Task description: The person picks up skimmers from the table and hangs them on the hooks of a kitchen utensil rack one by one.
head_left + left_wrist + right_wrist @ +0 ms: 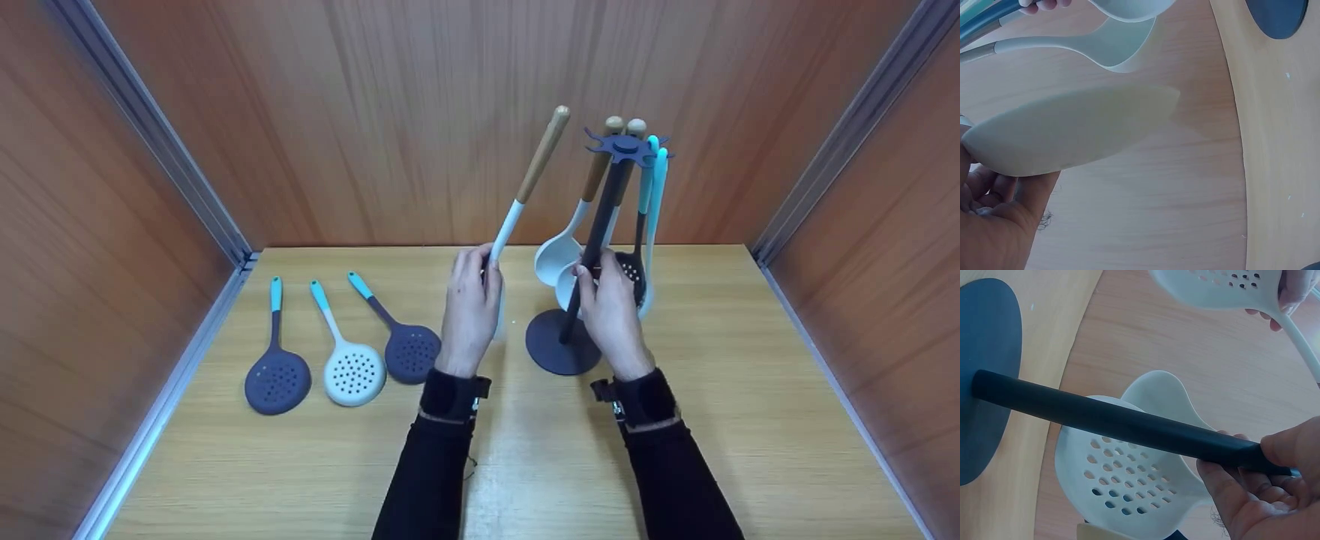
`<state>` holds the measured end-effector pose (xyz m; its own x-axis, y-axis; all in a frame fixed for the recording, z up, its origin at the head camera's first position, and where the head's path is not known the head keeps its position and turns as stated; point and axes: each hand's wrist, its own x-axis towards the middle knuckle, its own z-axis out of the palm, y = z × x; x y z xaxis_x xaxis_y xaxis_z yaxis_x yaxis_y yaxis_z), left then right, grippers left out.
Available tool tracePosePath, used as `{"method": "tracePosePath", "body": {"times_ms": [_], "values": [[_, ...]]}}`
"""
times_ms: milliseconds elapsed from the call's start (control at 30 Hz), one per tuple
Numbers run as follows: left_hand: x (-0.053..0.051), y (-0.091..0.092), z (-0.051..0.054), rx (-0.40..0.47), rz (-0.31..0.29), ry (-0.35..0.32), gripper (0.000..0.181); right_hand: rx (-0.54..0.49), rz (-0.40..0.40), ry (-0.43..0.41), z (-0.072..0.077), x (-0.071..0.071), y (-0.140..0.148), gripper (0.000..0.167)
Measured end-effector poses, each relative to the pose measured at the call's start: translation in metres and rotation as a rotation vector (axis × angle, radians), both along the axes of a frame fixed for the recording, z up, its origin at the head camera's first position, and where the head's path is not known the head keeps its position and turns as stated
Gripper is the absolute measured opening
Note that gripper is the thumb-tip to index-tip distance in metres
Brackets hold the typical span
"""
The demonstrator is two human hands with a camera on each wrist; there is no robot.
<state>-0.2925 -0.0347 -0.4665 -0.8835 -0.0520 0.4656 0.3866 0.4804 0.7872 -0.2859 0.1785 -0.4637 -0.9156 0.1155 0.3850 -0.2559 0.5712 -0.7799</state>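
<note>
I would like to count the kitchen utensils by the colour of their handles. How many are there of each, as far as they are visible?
Turquoise handles: 5 (3 on the table, 2 on the stand)
Brown handles: 3 (2 on the stand, 1 on the utensil in the left hand)
Total visible: 8

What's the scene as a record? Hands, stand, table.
left hand: holds white slotted utensil with brown handle
right hand: grips post of dark round-based utensil stand
on stand: white ladle with brown handle; other utensils partly hidden
on pale wooden table, left to right: dark round slotted skimmer with turquoise handle; pale-blue skimmer, turquoise handle; second dark skimmer
</note>
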Motion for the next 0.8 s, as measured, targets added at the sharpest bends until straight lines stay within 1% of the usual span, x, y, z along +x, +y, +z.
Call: {"method": "tracePosePath", "body": {"times_ms": [167, 433, 633, 800], "values": [[-0.0005, 0.0026, 0.0015, 0.015, -0.018, -0.008, 0.033, 0.007, -0.003, -0.022, 0.0003, -0.0011, -0.0004, 0.030], [-0.0004, 0.0047, 0.0030, 0.007, -0.028, -0.029, 0.033, 0.021, -0.004, -0.075, 0.0026, -0.0005, -0.0030, 0.029], [0.0001, 0.0051, 0.0026, 0.010, -0.033, -0.033, 0.033, 0.046, 0.005, -0.067, 0.0029, 0.0006, -0.0046, 0.028], [0.0006, 0.0051, 0.0026, 0.017, -0.046, -0.008, 0.032, 0.039, 0.007, -0.043, 0.0014, 0.0009, -0.0051, 0.027]]}}
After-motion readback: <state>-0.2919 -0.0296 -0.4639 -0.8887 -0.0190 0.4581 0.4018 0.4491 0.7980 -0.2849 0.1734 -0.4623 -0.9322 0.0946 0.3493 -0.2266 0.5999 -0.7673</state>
